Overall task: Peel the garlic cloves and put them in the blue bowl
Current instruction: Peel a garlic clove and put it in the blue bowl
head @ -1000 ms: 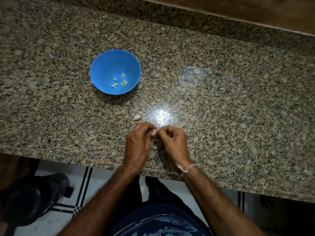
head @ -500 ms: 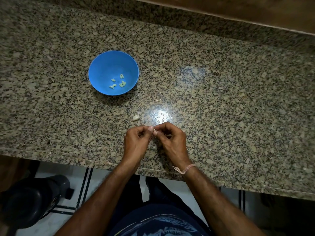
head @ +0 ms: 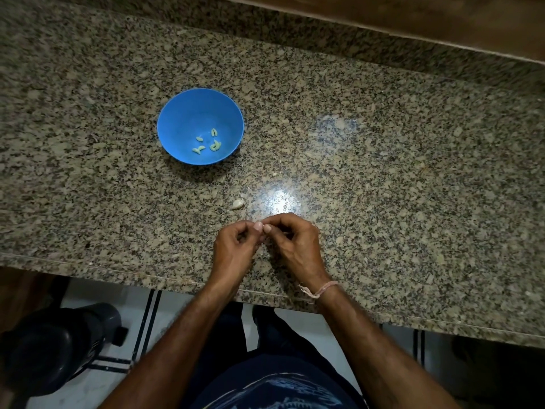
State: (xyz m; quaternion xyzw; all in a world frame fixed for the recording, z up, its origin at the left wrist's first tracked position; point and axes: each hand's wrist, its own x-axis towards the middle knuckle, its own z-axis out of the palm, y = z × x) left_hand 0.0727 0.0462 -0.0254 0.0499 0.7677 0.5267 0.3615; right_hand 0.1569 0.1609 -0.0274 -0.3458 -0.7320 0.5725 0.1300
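Observation:
A blue bowl (head: 177,119) stands on the granite counter at centre left, with several peeled garlic cloves (head: 214,146) lying in its bottom. One unpeeled clove (head: 237,204) lies on the counter just beyond my hands. My left hand (head: 234,246) and my right hand (head: 295,243) meet fingertip to fingertip near the counter's front edge. Both pinch a small garlic clove between them, and fingers hide nearly all of it.
A tiny scrap of garlic skin (head: 275,174) lies on the granite counter (head: 398,187) between bowl and hands. A wooden ledge (head: 442,22) runs along the back. Below the front edge, a dark round object (head: 53,346) sits on the tiled floor at left.
My two hands have stayed together at the same spot, their fingertips shifting slightly around the clove. The bowl and the loose clove have not moved.

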